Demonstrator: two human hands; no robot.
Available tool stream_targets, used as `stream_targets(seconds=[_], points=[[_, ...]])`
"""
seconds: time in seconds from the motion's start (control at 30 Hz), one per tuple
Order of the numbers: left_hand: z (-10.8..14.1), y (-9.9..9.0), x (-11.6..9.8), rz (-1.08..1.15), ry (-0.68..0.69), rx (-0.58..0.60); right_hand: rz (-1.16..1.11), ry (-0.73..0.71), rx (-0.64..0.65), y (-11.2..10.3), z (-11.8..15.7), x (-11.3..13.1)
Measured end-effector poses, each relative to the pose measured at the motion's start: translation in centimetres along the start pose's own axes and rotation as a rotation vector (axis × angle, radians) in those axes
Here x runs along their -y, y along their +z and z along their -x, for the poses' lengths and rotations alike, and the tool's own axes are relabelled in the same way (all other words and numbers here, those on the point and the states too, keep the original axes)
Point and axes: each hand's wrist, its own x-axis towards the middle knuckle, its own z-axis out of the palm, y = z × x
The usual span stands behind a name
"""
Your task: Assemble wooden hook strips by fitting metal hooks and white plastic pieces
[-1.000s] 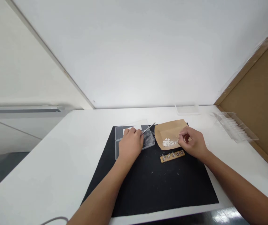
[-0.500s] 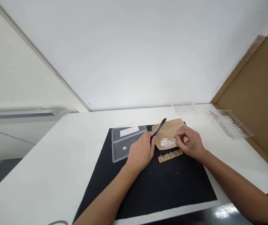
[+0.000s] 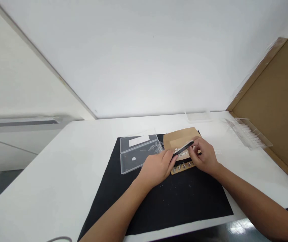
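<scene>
My left hand (image 3: 157,167) is closed around one end of a slim black-and-white nail file (image 3: 183,148), which slants up to the right. The file's free end reaches the fingertips of my right hand (image 3: 204,154). Those fingers are pinched together; whatever they hold is too small or hidden to make out. Under the file lies a brown cardboard tray (image 3: 178,135) with small white pieces (image 3: 176,150) in it, partly covered by my hands. In front of the tray is a brown strip (image 3: 180,169) bearing several small metal-looking holders.
An open clear plastic case (image 3: 125,164) sits left of the tray, with small clear pieces inside. Beneath everything is a black mat (image 3: 179,205) on the white table (image 3: 45,174). A clear box (image 3: 248,134) of pale pieces stands at right, beside a cardboard wall (image 3: 275,101).
My left hand has moved right and tipped the file lower, bringing its end to my right fingertips. More of the clear case now shows. The right hand has barely shifted.
</scene>
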Motion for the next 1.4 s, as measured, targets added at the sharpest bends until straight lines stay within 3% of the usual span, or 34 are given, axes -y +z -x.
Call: stream_targets(seconds=[0.07, 0.13, 0.37, 0.43, 0.7, 0.93, 1.4], points=[[0.1, 0.1, 0.0, 0.012, 0.080, -0.060, 0.025, 0.002, 0.000, 0.0, 0.0, 0.1], [0.1, 0.2, 0.0, 0.018, 0.070, -0.098, 0.025, -0.001, -0.022, 0.0, -0.1, 0.1], [-0.3, 0.2, 0.2, 0.068, -0.214, 0.014, -0.015, -0.047, -0.117, -0.4, 0.1, -0.4], [-0.2, 0.2, 0.1, 0.093, -0.237, 0.008, -0.013, -0.061, -0.108, -0.3, 0.1, -0.5], [0.1, 0.7, -0.5, 0.289, -0.111, -0.264, 0.033, -0.024, -0.056, 0.3, 0.0, -0.8], [-0.2, 0.1, -1.0, 0.478, -0.135, -0.338, 0.074, -0.016, -0.017, 0.3, -0.2, -1.2], [0.0, 0.4, -1.5, 0.256, -0.167, -0.296, 0.132, 0.049, 0.042, 1.0, -0.6, -1.2]])
